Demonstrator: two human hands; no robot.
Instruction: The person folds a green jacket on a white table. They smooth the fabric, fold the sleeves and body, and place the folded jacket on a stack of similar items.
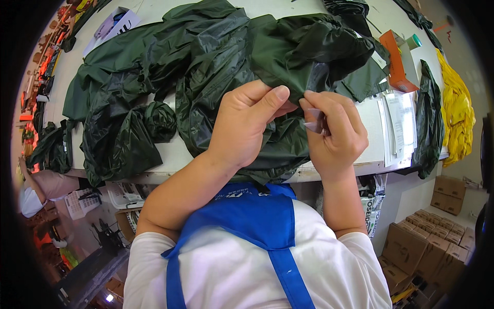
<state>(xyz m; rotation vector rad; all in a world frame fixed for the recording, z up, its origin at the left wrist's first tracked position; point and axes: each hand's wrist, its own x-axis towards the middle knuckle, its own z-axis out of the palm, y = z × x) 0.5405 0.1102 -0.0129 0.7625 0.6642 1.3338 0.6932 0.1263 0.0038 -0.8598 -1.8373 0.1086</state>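
A dark green, shiny waterproof garment (216, 56) lies crumpled over the white table in front of me. My left hand (246, 121) pinches a raised edge of it between thumb and fingers. Close beside it, my right hand (337, 126) pinches the same edge with its thumb and forefinger. Small metal blades (316, 122), apparently thread snips, stick out from the curled fingers of the right hand; their grip is hidden. A sleeve-like bunched part of the garment hangs beyond both hands.
On the white table (368, 110) stand an orange box (399, 62) and a white box (110, 28). Papers (396, 129) lie at the right. Yellow garments (457, 113) hang at the right edge. Cardboard boxes (427, 247) are stacked lower right. Another person (43, 188) is at far left.
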